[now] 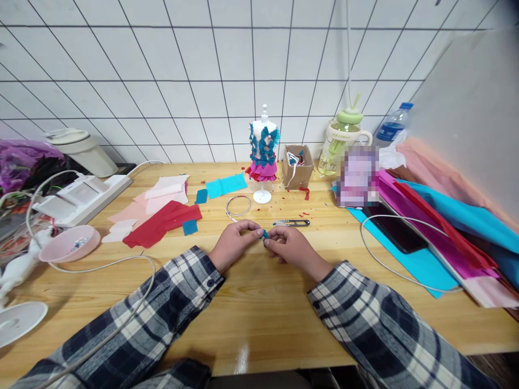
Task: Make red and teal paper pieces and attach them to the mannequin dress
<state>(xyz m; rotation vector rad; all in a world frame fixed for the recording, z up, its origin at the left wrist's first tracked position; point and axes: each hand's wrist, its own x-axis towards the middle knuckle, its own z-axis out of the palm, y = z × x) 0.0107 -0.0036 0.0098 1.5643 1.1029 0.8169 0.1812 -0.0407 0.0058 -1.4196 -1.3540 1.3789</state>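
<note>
Between the fingertips of both hands is a small teal piece of fabric (265,234), pinched from either side. My left hand (236,243) grips its left side with thumb and forefinger; my right hand (292,246) holds the right side the same way. Its exact folds are too small to make out. Just beyond the fingers lie black thread snips (298,222) and a thin wire loop (238,205). Behind them stands a miniature dress form (264,146) on a round white base, dressed with teal bows and a pink and red ruffled skirt.
Teal squares (190,227), a red cloth (162,222) and pale pink cloths lie left, near a pink bowl (70,244) and a power strip (83,197). A cardboard box (298,166), a drink jug (343,138), a phone (395,229) and stacked fabrics (454,237) are right. Cables cross both sides.
</note>
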